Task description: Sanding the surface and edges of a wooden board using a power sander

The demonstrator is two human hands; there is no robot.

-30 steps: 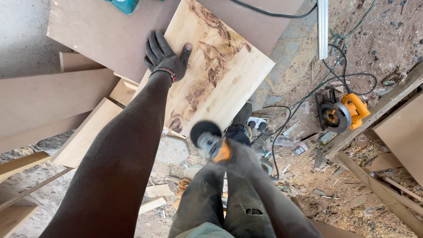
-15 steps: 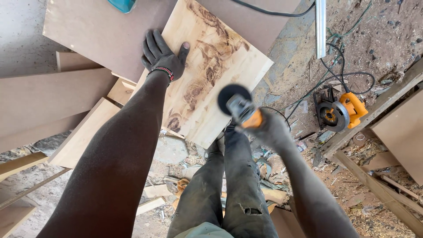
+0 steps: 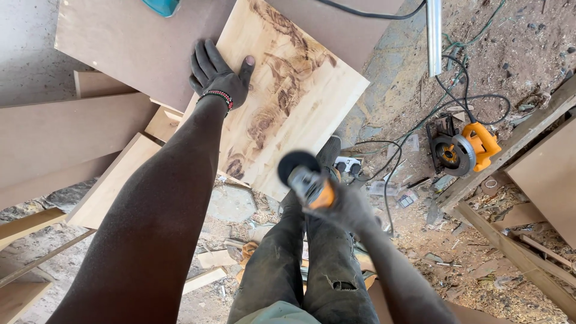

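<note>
Left hand lies flat, fingers spread, on the left edge of the pale scorched wood panel — panel rests tilted over brown boards. Right hand grips an orange angle grinder, disc blurred, just off the panel's lower edge. Circular saw lies on the dirt, well apart.
</note>
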